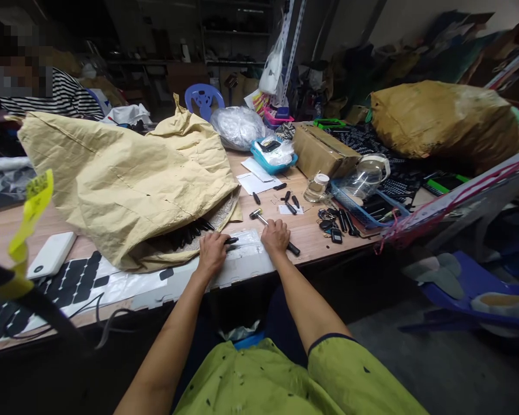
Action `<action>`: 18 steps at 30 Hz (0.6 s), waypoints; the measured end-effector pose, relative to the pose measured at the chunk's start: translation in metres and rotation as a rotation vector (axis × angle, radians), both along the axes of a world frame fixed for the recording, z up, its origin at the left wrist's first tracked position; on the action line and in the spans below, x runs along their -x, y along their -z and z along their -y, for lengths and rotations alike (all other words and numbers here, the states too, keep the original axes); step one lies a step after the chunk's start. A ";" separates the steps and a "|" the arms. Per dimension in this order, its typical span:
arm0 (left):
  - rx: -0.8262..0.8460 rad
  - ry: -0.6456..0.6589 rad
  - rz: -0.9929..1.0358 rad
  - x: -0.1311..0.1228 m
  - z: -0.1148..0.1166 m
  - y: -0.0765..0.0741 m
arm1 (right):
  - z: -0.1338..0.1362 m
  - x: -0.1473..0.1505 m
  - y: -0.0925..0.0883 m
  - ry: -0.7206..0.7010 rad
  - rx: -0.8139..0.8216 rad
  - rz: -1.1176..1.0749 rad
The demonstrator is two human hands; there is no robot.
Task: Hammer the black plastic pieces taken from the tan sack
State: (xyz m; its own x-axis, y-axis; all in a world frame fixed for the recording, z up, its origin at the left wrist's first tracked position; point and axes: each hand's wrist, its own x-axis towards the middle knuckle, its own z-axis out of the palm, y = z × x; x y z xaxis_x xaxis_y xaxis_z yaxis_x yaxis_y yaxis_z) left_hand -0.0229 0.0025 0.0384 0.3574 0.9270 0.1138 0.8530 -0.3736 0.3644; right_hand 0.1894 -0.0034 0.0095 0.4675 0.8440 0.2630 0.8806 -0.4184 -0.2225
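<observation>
My left hand (pixel 211 249) rests on the wooden table (pixel 311 230) with its fingers closed on a small black handle piece (pixel 232 240) that points right. My right hand (pixel 276 235) lies over the shaft of a small hammer (pixel 256 215), fingers curled down on it; the hammer's black grip sticks out to the right of the hand. Between the hands lies a clear plastic sheet (pixel 249 246) on a white panel (pixel 237 271). Several black handle pieces (pixel 190 231) spill from under a big tan paper sack (pixel 125 178) just left of my left hand.
Loose black pieces (pixel 290 203) and white paper slips (pixel 255 181) lie behind my hands. A cardboard box (pixel 322 151), blue trays (pixel 272 155), a jar (pixel 316 187), keys (pixel 328 222) and a stuffed brown sack (pixel 445 118) fill the right. A white power bank (pixel 52 253) sits left. A person in stripes (pixel 64 98) sits far left.
</observation>
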 end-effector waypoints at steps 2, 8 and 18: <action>0.062 0.015 0.043 -0.006 0.002 0.008 | 0.001 0.001 -0.002 0.004 0.007 -0.017; 0.079 -0.008 0.187 -0.009 -0.001 0.022 | 0.004 -0.002 -0.009 -0.027 0.000 -0.155; 0.116 -0.052 0.250 -0.016 -0.004 0.023 | 0.040 0.004 -0.013 -0.272 -0.160 -0.375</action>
State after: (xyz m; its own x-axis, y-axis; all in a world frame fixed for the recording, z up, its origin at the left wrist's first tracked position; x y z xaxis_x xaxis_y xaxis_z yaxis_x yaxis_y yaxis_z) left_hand -0.0073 0.0063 0.0149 0.2835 0.9552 0.0848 0.7480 -0.2755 0.6038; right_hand 0.1857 -0.0437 0.0221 0.3231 0.9114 0.2550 0.7999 -0.1190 -0.5881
